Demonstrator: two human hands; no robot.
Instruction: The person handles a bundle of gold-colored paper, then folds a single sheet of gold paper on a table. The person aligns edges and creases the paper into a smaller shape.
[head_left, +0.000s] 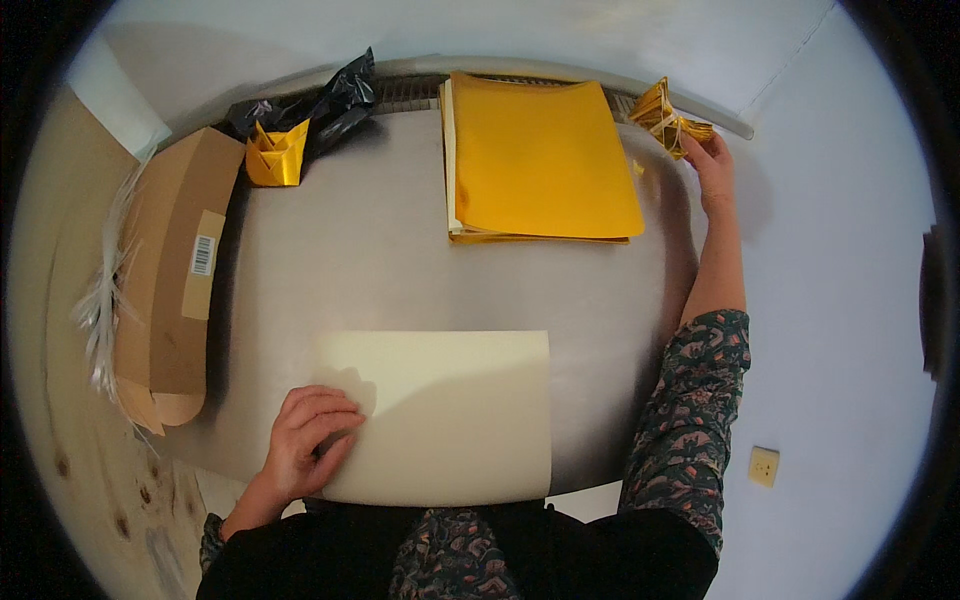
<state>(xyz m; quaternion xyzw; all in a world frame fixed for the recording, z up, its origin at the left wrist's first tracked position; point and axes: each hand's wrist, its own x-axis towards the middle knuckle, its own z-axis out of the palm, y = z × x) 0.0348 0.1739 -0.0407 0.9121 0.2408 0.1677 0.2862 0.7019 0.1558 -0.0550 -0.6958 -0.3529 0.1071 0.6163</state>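
A cream sheet of paper [450, 415] lies at the near edge of the metal table, right in front of me. Over its left edge hovers my left hand [315, 435], fingers loosely curved, thumb apart, nothing in it. My right arm is stretched to the far right corner. There my right hand [710, 168] has its fingertips closed on a bundle of folded gold paper [660, 118], which seems to have a band around it. Between the two, at the back, sits a stack of gold sheets [545, 160] with pale edges showing.
A long brown cardboard box [180, 280] with whitish plastic strands [100, 310] stands along the left side. Behind it are a folded gold paper piece [277, 155] and a black plastic bag [340, 105]. A wall with a socket [763, 466] bounds the right.
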